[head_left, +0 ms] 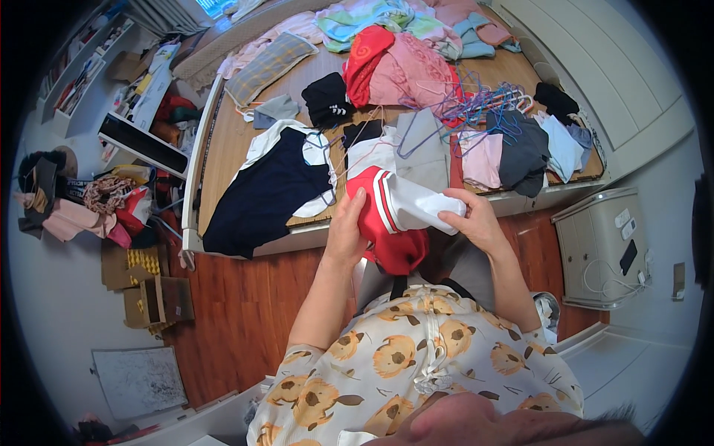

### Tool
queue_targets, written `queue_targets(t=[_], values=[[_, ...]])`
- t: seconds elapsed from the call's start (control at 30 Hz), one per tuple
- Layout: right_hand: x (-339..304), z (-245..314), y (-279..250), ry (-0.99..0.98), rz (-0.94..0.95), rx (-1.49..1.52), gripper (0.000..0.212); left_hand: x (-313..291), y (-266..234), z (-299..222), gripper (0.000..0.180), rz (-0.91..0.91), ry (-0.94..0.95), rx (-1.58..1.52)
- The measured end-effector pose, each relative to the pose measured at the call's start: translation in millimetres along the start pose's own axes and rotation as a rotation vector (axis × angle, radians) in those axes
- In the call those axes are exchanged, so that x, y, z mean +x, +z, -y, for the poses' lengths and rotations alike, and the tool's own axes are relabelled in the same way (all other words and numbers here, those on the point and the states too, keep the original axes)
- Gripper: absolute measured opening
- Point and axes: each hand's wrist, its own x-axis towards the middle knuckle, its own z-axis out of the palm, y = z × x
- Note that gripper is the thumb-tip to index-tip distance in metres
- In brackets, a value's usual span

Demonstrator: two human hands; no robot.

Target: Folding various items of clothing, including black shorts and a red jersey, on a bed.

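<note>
A red-and-white garment [394,253] is hanging between both hands, just in front of the bed's near edge. The left hand [346,227] is pinching its red-and-striped side; the right hand [476,221] is pinching the white end. Loose red cloth is dangling below, so a slack grip could drop it toward the wooden floor [230,320]. Tangled hangers [487,104] are lying among clothes on the bed [219,162], possibly catching fabric. A pale cabinet [584,253] is standing rightward.

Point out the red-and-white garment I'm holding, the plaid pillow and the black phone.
Red-and-white garment [410,204], head view: white section beside stripes.
Plaid pillow [271,68], head view: middle of upper face.
Black phone [628,256], head view: its middle.
</note>
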Motion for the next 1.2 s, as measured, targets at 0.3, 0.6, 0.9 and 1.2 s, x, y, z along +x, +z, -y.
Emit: queue_targets(t=[0.3, 0.6, 0.9, 1.2], values=[[39.7, 44.2, -54.4, -0.351, -0.475, -0.226, 0.009, 31.8, 2.8, -34.4, 0.030, 0.258, 0.003, 0.170], [29.1, 121.7, -50.6, -0.555, -0.558, -0.213, 0.011, 39.6, 13.8, -2.7, 0.047, 0.266, -0.110, -0.445], [-16.0, 124.3, -28.1, -0.567, -0.080, -0.107, 0.009, 28.1, 3.3, 40.9, 0.048, 0.257, -0.328, -0.738], [-45.2, 115.5, -21.9, -0.448, 0.509, 0.181, 0.009, 42.2, -13.4, 52.6, 0.027, 0.030, -0.582, -0.590]])
